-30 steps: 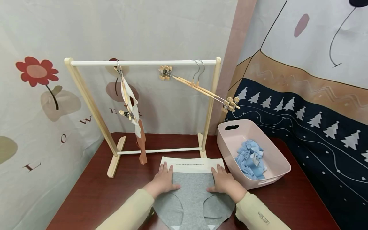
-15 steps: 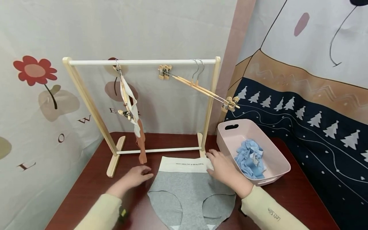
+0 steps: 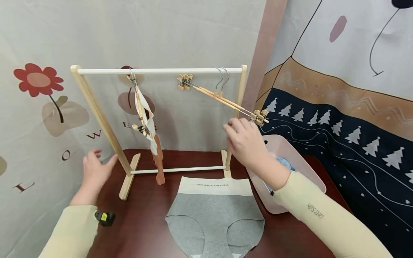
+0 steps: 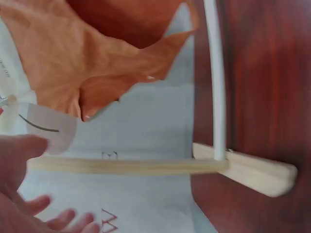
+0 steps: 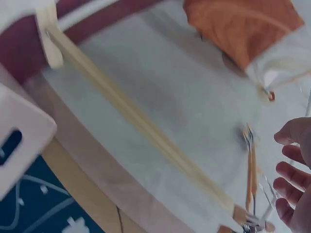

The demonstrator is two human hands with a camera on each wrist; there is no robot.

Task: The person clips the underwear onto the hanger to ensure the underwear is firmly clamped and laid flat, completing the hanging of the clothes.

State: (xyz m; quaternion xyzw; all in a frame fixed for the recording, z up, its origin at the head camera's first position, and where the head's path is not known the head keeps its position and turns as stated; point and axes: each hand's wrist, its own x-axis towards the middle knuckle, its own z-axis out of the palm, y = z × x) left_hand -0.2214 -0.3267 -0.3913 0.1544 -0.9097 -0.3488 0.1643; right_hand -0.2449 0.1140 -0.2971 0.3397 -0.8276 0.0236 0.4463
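Grey underpants with a white printed waistband lie flat on the table in the head view. My left hand is held up beside the left post of a wooden rack, fingers spread and holding nothing. My right hand is raised below two clip hangers, which hang side by side from the rack's right end. Its fingers are loosely bent, with nothing between them in the right wrist view. On the rack's left side, orange underpants with a white waistband hang from another clip hanger.
A pink basket stands right of the rack, with a blue cloth in it, partly hidden by my right arm. The rack's low white rail runs behind the grey underpants. Printed fabric hangs behind the table.
Both hands have left the grey underpants. The left moved up and left to the rack's post, the right up toward the two hangers. The underpants stay spread flat.
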